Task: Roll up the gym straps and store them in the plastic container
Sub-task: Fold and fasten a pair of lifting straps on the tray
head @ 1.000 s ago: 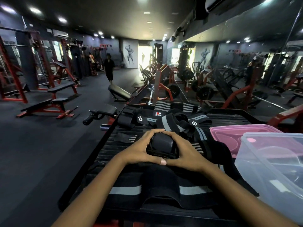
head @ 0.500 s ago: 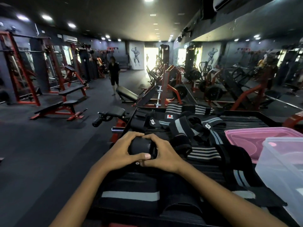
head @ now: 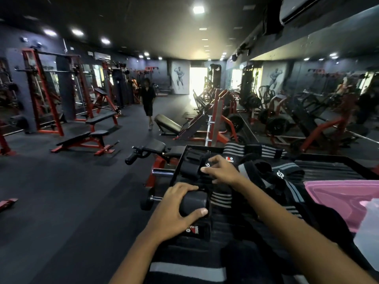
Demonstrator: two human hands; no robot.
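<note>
Our left hand grips the rolled strap, a tight black fabric cylinder, thumb under and fingers curled over it, at 6 o'clock on the ribbed black platform. At 12 o'clock from it our right hand rests with fingers bent on the loose pile of straps, black webbing with grey stripes. The clear plastic container and pink lid sit at 3 o'clock. Half a second ago both hands clasped the roll; now the right has left it.
</note>
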